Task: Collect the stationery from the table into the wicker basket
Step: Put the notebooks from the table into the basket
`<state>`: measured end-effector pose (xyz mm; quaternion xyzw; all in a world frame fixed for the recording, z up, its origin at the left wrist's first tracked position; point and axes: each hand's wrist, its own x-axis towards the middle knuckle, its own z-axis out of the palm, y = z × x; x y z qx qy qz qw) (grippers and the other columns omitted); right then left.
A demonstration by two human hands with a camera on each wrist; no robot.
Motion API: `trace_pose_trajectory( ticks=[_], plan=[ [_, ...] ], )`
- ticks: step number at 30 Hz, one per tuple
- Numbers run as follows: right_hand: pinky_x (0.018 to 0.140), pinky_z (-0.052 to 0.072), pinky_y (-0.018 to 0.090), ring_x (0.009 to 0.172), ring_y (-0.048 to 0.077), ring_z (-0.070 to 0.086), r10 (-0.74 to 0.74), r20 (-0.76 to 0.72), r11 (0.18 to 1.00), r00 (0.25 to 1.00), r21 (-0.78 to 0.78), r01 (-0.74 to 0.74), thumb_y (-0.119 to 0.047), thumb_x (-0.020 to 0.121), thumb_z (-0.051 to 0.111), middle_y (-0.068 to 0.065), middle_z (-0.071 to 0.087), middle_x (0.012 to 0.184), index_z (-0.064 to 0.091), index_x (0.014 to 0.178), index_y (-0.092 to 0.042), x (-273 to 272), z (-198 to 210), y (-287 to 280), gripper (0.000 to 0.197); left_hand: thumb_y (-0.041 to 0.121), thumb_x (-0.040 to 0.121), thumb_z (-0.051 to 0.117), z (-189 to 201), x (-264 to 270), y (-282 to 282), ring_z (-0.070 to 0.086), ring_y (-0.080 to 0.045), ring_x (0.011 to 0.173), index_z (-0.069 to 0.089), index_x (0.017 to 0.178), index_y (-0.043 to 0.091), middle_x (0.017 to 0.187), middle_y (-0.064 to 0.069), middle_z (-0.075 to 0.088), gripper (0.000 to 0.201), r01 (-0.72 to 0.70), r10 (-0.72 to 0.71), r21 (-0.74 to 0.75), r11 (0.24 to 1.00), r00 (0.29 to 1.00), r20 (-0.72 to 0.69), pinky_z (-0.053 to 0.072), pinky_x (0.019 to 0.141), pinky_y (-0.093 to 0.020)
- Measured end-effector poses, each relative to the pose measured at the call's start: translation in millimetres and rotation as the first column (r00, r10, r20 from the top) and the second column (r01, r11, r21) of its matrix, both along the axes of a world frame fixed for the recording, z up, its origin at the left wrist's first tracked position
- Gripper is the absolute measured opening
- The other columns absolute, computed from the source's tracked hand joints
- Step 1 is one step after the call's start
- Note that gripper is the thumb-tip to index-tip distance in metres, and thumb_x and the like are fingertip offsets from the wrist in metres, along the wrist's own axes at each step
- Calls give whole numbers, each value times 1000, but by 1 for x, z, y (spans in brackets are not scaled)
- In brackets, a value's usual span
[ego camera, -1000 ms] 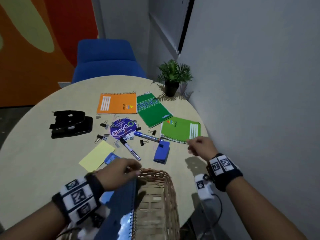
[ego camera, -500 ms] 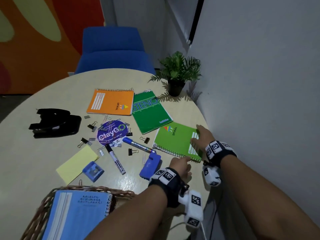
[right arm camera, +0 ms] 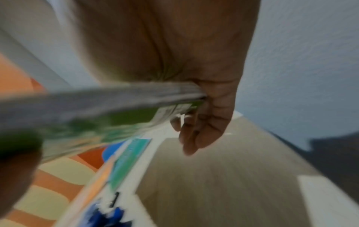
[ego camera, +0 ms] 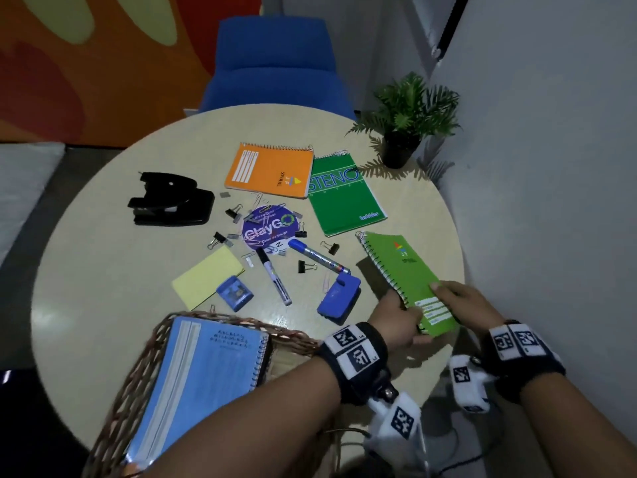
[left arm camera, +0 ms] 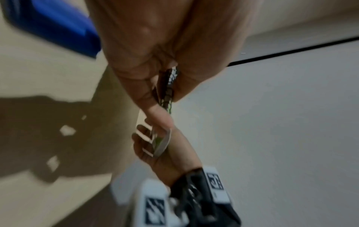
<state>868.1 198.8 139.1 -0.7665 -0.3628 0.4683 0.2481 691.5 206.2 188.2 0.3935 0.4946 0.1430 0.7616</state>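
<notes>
Both hands hold the light green spiral notebook [ego camera: 406,274], lifted and tilted above the table's right edge. My left hand [ego camera: 401,317] grips its spiral side near the bottom corner; my right hand [ego camera: 458,298] pinches its lower right edge, thumb on the cover. The left wrist view shows the notebook's edge [left arm camera: 168,90] pinched between thumb and fingers. The right wrist view is blurred, with the green notebook [right arm camera: 120,116] under the thumb. The wicker basket [ego camera: 165,343] stands at the table's near edge, with a blue notebook [ego camera: 200,377] inside.
On the round table [ego camera: 103,305] lie an orange notebook [ego camera: 272,170], a green steno pad [ego camera: 344,194], a black hole punch [ego camera: 172,203], a purple disc [ego camera: 270,229], two markers, a yellow pad [ego camera: 206,276], a blue sharpener [ego camera: 234,293], a blue stapler [ego camera: 339,296], and several clips. A potted plant [ego camera: 406,119] stands far right.
The left hand left the basket and crossed to the green notebook. Both hands took hold of it and lifted its near end off the table, turning it lengthwise.
</notes>
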Motion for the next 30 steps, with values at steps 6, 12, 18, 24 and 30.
trace_pose_trajectory(
  ticks=[6, 12, 18, 24, 30],
  plan=[
    [67, 56, 18, 77, 13, 68, -56, -347, 979, 936, 164, 119, -19, 93, 53, 19, 68, 101, 64, 97, -9, -78, 63, -51, 15, 23, 97, 47, 51, -134, -12, 60, -23, 111, 35, 136, 15, 130, -2, 58, 42, 421, -334, 526, 739, 907, -257, 47, 100, -35],
    [68, 56, 32, 75, 16, 69, 213, -222, 957, 952, 241, -159, 5, 84, 62, 15, 75, 89, 56, 103, -14, -216, 81, -84, 28, 25, 91, 58, 55, -294, -32, 61, -15, 83, 18, 146, 20, 122, 2, 59, 68, 502, -85, 628, 594, 816, -572, 39, 80, -26],
    [46, 44, 14, 44, 0, 59, 383, -46, 922, 923, 74, -379, -7, 87, 59, -8, 62, 48, 62, 96, -13, -315, 40, -95, 11, 34, 84, 57, 11, -391, -46, 62, -31, 102, 8, 148, 25, 113, -11, 67, 80, 712, -158, 385, 587, 567, -809, 49, 78, -35],
    [61, 58, 28, 50, 12, 66, 462, 0, 881, 887, -113, -459, -12, 80, 63, 7, 68, 55, 64, 77, 2, -333, 15, -101, 14, 41, 86, 52, 4, -398, -60, 62, -32, 102, 50, 116, 18, 107, -11, 66, 38, 863, -161, 191, 467, 296, -942, 48, 80, -36],
    [48, 38, 14, 51, 5, 54, 456, 230, 888, 860, -182, -422, -22, 75, 69, -7, 55, 52, 49, 54, -21, -332, 13, -97, 30, 28, 90, 49, 7, -372, -56, 64, -27, 99, 61, 111, 23, 114, -2, 60, 24, 928, -115, 214, 305, 259, -959, 50, 76, -37]
  ],
)
